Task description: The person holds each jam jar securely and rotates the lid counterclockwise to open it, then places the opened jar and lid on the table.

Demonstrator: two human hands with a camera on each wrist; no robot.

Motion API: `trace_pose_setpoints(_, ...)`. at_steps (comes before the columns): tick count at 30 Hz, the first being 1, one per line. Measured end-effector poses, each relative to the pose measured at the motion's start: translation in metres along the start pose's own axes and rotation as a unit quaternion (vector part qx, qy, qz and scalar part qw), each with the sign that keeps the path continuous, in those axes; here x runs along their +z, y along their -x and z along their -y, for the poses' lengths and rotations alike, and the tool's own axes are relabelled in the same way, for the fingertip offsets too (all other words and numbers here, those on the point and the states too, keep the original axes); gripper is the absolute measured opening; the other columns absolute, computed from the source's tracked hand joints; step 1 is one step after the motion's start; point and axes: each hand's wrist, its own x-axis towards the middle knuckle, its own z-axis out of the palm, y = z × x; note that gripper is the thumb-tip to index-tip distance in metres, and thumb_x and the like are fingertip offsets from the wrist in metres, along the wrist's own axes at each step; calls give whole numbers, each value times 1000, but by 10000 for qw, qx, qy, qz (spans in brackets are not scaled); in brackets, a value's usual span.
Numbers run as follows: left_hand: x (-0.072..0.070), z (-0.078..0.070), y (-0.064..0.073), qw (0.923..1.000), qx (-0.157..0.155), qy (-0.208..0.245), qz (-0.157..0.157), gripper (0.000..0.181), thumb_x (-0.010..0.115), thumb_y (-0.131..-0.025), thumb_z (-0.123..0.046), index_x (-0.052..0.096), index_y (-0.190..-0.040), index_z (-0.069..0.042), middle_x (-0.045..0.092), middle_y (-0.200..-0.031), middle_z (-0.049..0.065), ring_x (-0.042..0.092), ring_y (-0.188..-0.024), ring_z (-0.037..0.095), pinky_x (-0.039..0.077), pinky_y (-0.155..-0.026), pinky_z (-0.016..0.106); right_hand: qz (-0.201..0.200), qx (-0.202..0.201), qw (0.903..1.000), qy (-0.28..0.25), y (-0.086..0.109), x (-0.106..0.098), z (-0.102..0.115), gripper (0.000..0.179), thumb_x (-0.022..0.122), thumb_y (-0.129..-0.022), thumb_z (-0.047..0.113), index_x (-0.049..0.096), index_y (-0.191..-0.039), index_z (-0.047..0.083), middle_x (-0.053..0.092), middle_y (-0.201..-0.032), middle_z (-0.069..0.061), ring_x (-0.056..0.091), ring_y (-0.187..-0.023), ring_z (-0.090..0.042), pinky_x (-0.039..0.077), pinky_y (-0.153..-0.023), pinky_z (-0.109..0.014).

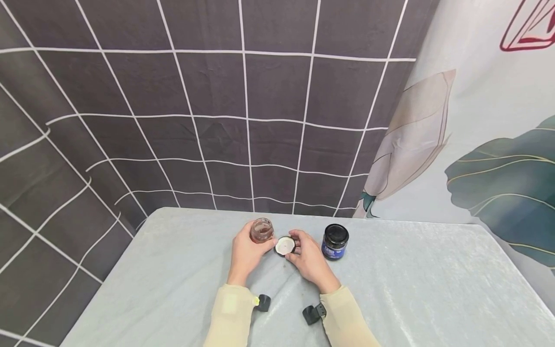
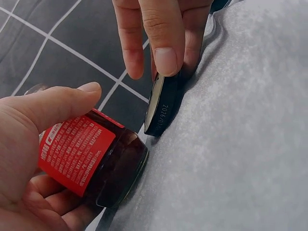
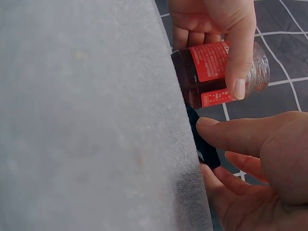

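Observation:
My left hand (image 1: 245,253) grips a glass jar (image 1: 262,231) with dark red contents, thumb on one side and fingers round the other. The jar's mouth is uncovered, and a red label (image 2: 77,151) with white print shows in the left wrist view. Just right of it, my right hand (image 1: 311,260) holds a round black lid (image 1: 285,246) by its rim between thumb and fingers. The lid's pale inner face is turned up, low at the tabletop. In the right wrist view the jar (image 3: 209,72) stands beyond the lid (image 3: 206,147), whose edge is partly hidden by the thumb.
A second jar (image 1: 335,242), with a black lid and a blue label, stands to the right of my right hand. A pale grey cloth covers the table (image 1: 433,279). Behind it hangs a dark curtain (image 1: 277,86) with white grid lines, beside a leaf-patterned one (image 1: 503,178).

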Motion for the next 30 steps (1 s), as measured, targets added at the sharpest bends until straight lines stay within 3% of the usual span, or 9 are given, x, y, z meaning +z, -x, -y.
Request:
trace_pose_setpoints(16,0,2,-1,10000,58,-56,3,61,91,-71,-21,65,-125,-8,72,-112,7,67,-108,25,50,-96,45,-1,-98,9995,293,0,0,-1,53,79,-77,-5,57,-126,-6,65,-113,-20,67,-98,-31,56,-85,-40)
trace_pose_setpoints(30,1,1,0,9999,-15,-109,19,63,91,-71,-21,65,-127,-8,72,-114,8,66,-110,25,50,-97,45,-6,-175,9995,281,0,0,-3,52,78,-78,-7,56,-126,-8,65,-115,-22,65,-107,-34,54,-91,-41)
